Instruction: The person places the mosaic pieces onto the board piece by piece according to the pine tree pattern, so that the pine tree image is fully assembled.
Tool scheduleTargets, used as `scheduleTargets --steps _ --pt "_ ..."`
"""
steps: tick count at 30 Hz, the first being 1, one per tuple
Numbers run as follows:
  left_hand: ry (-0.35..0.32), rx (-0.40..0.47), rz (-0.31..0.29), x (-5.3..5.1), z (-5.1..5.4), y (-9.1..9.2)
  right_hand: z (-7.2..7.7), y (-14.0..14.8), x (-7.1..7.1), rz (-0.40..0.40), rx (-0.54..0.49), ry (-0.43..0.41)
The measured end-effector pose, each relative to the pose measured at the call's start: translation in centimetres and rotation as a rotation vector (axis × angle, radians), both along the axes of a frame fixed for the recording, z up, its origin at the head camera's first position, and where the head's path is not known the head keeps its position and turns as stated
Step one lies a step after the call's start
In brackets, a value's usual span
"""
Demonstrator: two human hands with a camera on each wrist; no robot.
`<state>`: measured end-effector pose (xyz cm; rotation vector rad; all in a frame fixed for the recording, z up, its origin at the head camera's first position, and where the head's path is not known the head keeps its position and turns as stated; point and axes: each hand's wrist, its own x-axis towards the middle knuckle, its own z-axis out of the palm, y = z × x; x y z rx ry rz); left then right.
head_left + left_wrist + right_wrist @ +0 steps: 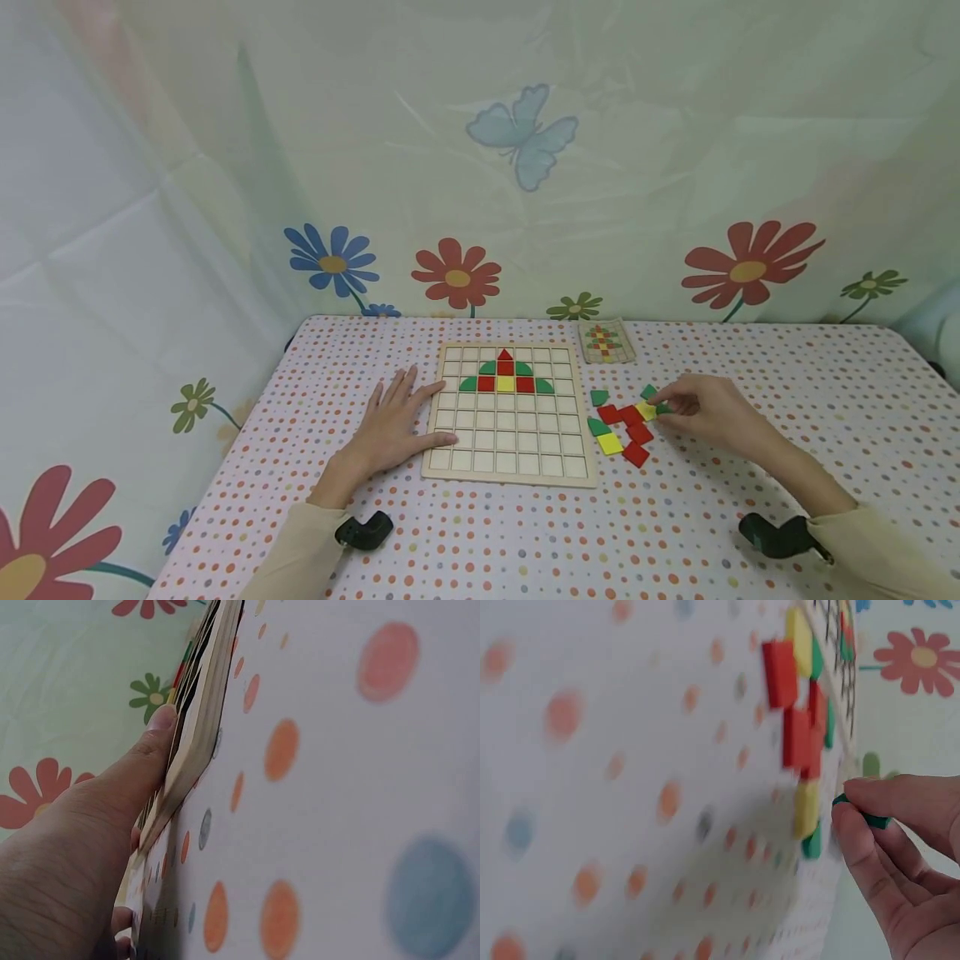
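One green piece (663,409) is pinched in your right hand (708,408) by loose tiles (635,454), right of the grid board (506,422), which lies near the desk's (480,542) far edge. Your spread left hand (390,425) touches the board's left edge.

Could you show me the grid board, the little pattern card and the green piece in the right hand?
Grid board (506,442): head view, on an unfilled lower cell.
Pattern card (606,342): head view, middle of its printed face.
Green piece (877,822): right wrist view, its exposed end.
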<state>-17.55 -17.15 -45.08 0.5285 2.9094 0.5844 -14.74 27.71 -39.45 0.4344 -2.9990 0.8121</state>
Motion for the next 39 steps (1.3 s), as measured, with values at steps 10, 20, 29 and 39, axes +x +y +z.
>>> scheduleTargets --steps 10,20,29,39 --pt "-0.001 -0.002 0.006 -0.1 0.0 0.0 0.9 -7.3 -1.6 0.123 -0.155 -0.016" --pt "0.003 -0.004 0.006 -0.2 -0.1 0.0 -1.0 -14.3 -4.8 0.294 -0.337 -0.033" --pt "0.000 0.003 -0.008 -0.1 -0.2 0.2 -1.8 -17.1 -6.3 0.383 -0.345 -0.056" --pt "-0.001 -0.009 0.010 0.0 -0.1 0.1 -2.1 -18.0 -6.4 0.443 -0.299 -0.037"
